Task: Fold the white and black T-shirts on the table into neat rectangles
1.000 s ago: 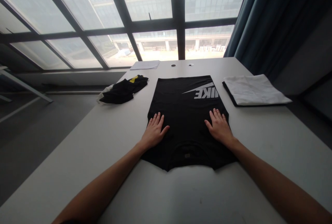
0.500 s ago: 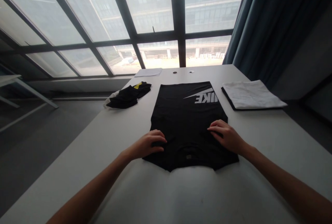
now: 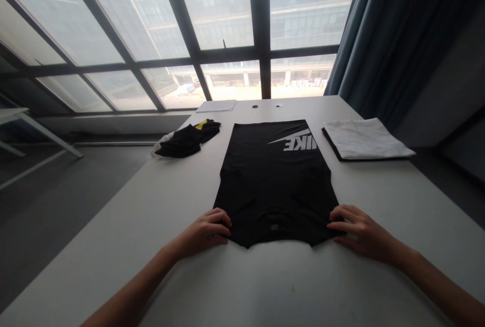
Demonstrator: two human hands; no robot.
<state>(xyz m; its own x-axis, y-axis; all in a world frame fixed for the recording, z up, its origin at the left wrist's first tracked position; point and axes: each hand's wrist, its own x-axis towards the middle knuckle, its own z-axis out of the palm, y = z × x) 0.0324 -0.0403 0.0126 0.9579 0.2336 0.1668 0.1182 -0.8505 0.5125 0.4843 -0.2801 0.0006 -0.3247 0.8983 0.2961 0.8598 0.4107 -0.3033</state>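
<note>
A black T-shirt lies flat on the white table, its collar toward me. Its white NIKE print reads upside down near the far right edge. At the near left sleeve, my left hand has its curled fingers and thumb closed about the sleeve edge. My right hand is at the opposite sleeve, fingers on top of the cloth and thumb below, closed on that edge. The fabric right under the fingertips is partly hidden.
Crumpled black clothing with a yellow patch lies at the left. Folded white cloth rests over something dark at the right. White sheets lie at the far edge, before tall windows. A blue curtain hangs at right.
Both hands have moved outward and nearer to me, from the shirt's upper body to its two sleeve edges. The shirt lies almost where it was.
</note>
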